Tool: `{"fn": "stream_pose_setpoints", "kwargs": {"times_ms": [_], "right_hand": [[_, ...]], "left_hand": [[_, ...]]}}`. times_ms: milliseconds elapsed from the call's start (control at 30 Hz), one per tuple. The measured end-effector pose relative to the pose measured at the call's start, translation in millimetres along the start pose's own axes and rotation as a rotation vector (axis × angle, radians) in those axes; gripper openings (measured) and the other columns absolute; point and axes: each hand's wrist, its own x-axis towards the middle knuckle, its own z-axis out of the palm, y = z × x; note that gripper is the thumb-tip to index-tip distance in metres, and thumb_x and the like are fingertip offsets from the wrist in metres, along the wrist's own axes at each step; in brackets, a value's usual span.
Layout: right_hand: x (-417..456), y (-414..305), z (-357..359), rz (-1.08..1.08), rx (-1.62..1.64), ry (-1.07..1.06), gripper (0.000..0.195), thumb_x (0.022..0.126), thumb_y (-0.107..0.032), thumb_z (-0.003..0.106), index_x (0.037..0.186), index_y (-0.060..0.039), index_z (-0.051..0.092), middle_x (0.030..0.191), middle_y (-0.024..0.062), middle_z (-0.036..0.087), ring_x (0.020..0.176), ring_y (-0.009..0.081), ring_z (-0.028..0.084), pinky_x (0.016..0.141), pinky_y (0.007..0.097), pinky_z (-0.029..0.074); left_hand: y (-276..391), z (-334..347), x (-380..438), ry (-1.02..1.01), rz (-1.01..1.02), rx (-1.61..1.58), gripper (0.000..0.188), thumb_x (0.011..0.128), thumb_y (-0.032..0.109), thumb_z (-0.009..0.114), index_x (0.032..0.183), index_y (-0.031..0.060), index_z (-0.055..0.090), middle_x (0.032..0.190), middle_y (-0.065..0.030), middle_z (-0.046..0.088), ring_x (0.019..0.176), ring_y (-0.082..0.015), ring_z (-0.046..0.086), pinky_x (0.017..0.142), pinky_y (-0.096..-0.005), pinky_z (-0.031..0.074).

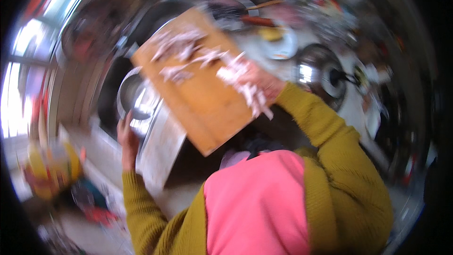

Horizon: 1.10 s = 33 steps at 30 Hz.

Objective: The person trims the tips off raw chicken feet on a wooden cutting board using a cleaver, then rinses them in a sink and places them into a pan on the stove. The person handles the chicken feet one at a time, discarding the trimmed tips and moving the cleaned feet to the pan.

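An orange-brown wooden cutting board (pixel 198 92) lies at a slant before me, its near corner past the counter edge. Pale pink strips of food (pixel 180 42), perhaps raw meat, are scattered over its far half; blur hides their exact kind. At the board's right edge my right hand (pixel 263 79) is closed around a clump of these strips (pixel 239 72), and some ends hang beyond the edge. To the left, my left hand (pixel 128 138) grips the near rim of a shiny metal bowl (pixel 139 92), which stands beside the board.
A dark wok (pixel 155 21) sits behind the board. On the right are a white plate (pixel 285 47) with a yellow piece of food (pixel 269 34) and a metal pot lid (pixel 322 74) with a black knob. A yellow plastic jug (pixel 51 170) stands at lower left.
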Motion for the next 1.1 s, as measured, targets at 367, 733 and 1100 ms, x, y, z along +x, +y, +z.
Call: {"fn": "stream_pose_setpoints", "kwargs": {"times_ms": [367, 733, 1100], "right_hand": [[-318, -7, -99, -0.617, -0.502, 0.653, 0.051, 0.072, 0.000, 0.055, 0.121, 0.0012, 0.043, 0.103, 0.0079, 0.053, 0.090, 0.0115, 0.052, 0.074, 0.0270, 0.046], [-632, -91, -362, -0.170, -1.530, 1.568, 0.042, 0.072, 0.002, 0.060, 0.112, -0.0088, 0.050, 0.104, 0.0141, 0.053, 0.095, 0.0372, 0.059, 0.074, 0.0428, 0.050], [-765, -149, -618, -0.269, -1.446, 1.793, 0.047, 0.089, -0.008, 0.060, 0.132, -0.0082, 0.043, 0.134, 0.0162, 0.040, 0.118, 0.0337, 0.048, 0.093, 0.0458, 0.044]], "left_hand": [[178, 16, 121, 0.240, 0.076, -0.086, 0.040, 0.095, -0.003, 0.044, 0.134, 0.0010, 0.050, 0.123, -0.0212, 0.054, 0.109, -0.0369, 0.057, 0.089, -0.0409, 0.050], [451, 95, 172, 0.124, 0.411, -0.234, 0.040, 0.094, -0.004, 0.045, 0.134, 0.0000, 0.050, 0.123, -0.0251, 0.051, 0.111, -0.0382, 0.053, 0.092, -0.0437, 0.043], [593, 112, 149, -0.058, 0.327, -0.223, 0.039, 0.094, 0.000, 0.044, 0.133, -0.0001, 0.050, 0.120, -0.0248, 0.053, 0.107, -0.0390, 0.054, 0.090, -0.0440, 0.045]]}}
